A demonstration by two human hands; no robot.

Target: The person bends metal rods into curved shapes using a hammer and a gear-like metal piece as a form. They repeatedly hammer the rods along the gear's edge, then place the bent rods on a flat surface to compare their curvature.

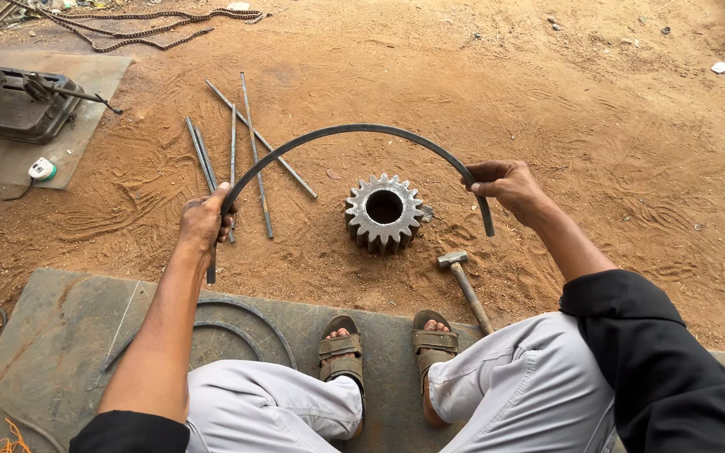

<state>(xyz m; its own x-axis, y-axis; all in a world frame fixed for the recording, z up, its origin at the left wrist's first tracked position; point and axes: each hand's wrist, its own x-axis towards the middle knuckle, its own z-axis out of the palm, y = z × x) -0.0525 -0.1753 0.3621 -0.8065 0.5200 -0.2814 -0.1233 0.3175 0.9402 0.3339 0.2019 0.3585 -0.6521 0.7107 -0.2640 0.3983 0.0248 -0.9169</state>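
The bar (354, 128), a dark strip bent into an arch, spans the middle of the frame above the gear (384, 213) lying on the sand. The left hand (206, 220) is clenched round its left end, the right hand (505, 183) wrapped round its right end. A bent strip stores spring: if either fist slackens, that end could whip outward or toward the face. A dropped end could land on the sandalled toes (388, 334) near the hammer (466, 288). About 5 loose rods (245, 151) lie upper left, though the count is unsure
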